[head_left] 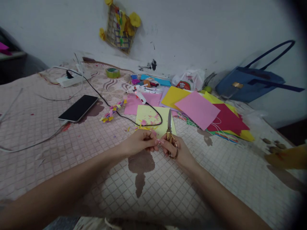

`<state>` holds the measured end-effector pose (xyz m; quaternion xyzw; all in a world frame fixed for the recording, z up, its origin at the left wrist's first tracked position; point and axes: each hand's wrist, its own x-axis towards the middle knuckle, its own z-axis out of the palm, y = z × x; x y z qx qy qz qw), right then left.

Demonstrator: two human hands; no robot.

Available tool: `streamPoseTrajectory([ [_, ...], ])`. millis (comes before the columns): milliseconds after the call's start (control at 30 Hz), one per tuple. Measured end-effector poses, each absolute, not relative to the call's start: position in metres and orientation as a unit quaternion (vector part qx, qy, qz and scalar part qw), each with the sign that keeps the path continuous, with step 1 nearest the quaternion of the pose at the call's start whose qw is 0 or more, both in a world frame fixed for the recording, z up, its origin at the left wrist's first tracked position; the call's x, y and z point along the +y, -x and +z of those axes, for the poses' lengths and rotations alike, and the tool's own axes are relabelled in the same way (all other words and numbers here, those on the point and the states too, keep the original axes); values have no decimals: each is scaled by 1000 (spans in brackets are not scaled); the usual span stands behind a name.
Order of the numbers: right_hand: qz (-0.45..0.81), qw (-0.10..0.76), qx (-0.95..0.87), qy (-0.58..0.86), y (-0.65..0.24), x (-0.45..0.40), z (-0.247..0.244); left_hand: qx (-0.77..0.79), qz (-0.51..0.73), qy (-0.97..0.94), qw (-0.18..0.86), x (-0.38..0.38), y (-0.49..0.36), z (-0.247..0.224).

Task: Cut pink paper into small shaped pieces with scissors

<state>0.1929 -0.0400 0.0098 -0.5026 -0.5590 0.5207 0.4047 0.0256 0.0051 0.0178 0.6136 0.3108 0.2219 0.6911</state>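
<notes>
My left hand (140,141) is closed in a pinch on a tiny pink piece of paper (158,141), mostly hidden by the fingertips. My right hand (181,150) meets it there, thumb and finger at the same piece. Scissors (169,126) with gold-coloured handles are held in my right hand too, blades pointing away from me. Just beyond the hands lies a pale yellow sheet (146,111) strewn with pink and yellow paper scraps (144,122). To its left rests a strand of small yellow, pink and purple paper pieces (112,111).
A white glue gun (139,95) lies behind the yellow sheet, its black cord looping across it. Coloured paper (198,108) and white string (185,118) are to the right. A phone (78,108) and power strip (72,80) sit left; a blue bag (249,83) leans against the wall.
</notes>
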Motion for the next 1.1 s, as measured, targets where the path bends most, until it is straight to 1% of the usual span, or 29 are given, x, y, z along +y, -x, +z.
streamPoseTrajectory([
  [200,463,413,-592,514,-192,-39,12,349,190,-509,764,6,-27,15],
  [367,429,429,-618,499,-192,-40,10,353,110,-399,839,9,-28,13],
  [467,373,410,-657,512,-195,-41,8,338,77,-333,877,11,-26,13],
  [567,321,399,-685,518,-196,-41,8,320,91,-323,886,10,-25,14],
  [633,344,420,-665,513,-195,-41,10,314,135,-364,866,8,-25,15],
  [733,419,447,-597,518,-194,-40,12,312,218,-489,785,4,-27,17],
  [833,477,442,-555,520,-193,-39,13,315,248,-606,687,1,-29,20],
  [900,513,424,-548,507,-193,-39,12,314,249,-646,649,0,-30,21],
  [1000,540,401,-554,491,-194,-39,11,313,235,-669,632,-1,-30,19],
  [1100,532,401,-559,494,-194,-39,11,319,225,-660,642,0,-30,15],
])
